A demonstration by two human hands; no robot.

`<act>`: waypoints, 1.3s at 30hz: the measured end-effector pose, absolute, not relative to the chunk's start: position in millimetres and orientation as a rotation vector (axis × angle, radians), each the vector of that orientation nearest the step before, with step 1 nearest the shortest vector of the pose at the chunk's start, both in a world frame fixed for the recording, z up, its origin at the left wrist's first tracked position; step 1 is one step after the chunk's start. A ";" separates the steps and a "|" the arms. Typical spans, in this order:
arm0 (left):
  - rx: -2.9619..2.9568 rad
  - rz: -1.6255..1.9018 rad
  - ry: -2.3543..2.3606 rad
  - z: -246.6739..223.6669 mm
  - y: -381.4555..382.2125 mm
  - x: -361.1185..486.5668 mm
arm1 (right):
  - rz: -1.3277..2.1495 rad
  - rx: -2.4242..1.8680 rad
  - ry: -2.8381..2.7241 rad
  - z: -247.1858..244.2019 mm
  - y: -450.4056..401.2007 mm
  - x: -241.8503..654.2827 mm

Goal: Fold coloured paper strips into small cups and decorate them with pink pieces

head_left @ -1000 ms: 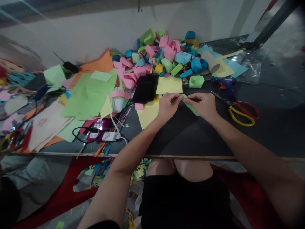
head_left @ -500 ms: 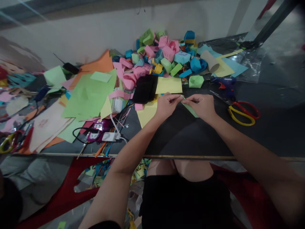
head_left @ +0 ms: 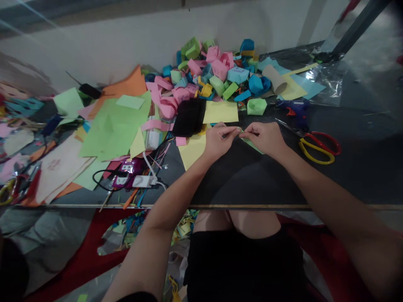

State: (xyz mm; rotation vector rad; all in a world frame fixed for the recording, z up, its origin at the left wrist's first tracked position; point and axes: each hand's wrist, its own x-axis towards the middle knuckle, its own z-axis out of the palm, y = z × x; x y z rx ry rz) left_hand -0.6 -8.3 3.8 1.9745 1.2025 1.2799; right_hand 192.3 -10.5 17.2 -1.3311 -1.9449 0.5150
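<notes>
Fingers of both hands are closed in a pinch: the left hand (head_left: 218,143) and the right hand (head_left: 266,138) meet just right of the frame's centre, and between their thumbs and forefingers they grasp one end of a narrow light green paper strip (head_left: 254,147). Under them extends the dark table (head_left: 362,178), which crosses the frame from side to side. On it, at the upper centre, a heap of folded paper pieces (head_left: 218,69) in pink, blue, green and yellow lies close to the wall. To the left of centre, a large green sheet (head_left: 115,126) lies over other papers. Scissors (head_left: 304,134) with one red and one yellow handle rest at the right, near the right hand. Smaller is a black flat object (head_left: 189,118), left of the hands, and beside it a pale yellow rectangle (head_left: 221,112) of paper. Just above the right hand sits a little green folded box (head_left: 256,106). The strip's free end slants toward the lower right, partly hidden by the right hand; whether it touches the table, one cannot tell.
</notes>
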 end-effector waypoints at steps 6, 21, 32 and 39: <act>1.952 1.323 1.173 -5.4 -6.3 2.6 | 0.453 -1.331 -1.990 16.6 -10.5 195.4; 2.146 1.391 1.184 -9.8 -3.2 -1.0 | 0.496 -1.243 -1.987 12.5 -9.5 195.6; 2.276 1.288 1.010 -14.9 13.6 -9.1 | 0.281 -1.298 -2.141 2.1 -3.1 202.2; 2.420 1.512 1.128 -16.8 13.0 -14.7 | 0.164 -1.172 -1.836 4.0 -4.4 195.5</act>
